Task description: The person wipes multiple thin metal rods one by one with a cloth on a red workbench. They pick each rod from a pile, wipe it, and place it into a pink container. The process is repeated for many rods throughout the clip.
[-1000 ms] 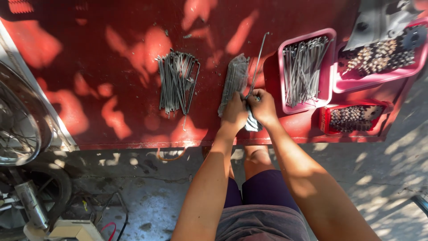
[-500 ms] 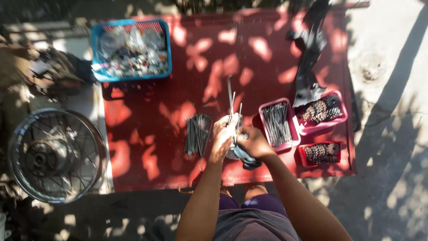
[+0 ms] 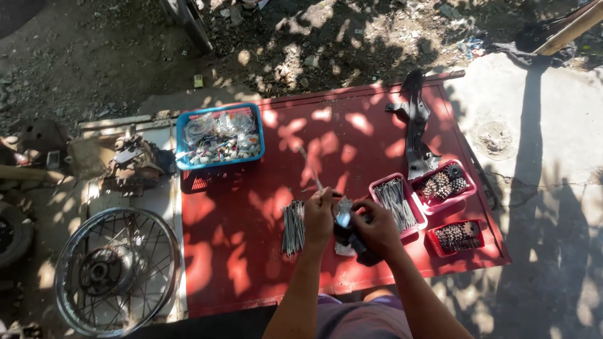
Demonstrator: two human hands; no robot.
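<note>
My hands at work on a spoke over the red board.

My left hand (image 3: 319,216) pinches a thin metal spoke (image 3: 311,168) that slants up and away; my right hand (image 3: 375,226) is closed round a dark cloth (image 3: 349,237) at the spoke's lower end. A loose bundle of spokes (image 3: 293,227) lies just left of my hands, a pink tray of spokes (image 3: 398,204) just right, both on the red board (image 3: 352,132).

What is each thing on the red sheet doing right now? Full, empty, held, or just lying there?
Left hand: closed, holding thin metal spokes upright.
Right hand: gripping a dark cloth.
Spoke bundle: lying loose on the red sheet.
Pink tray: filled with spokes.
Blue basket: full of small parts.
Spoked wheel: lying flat, untouched.
</note>
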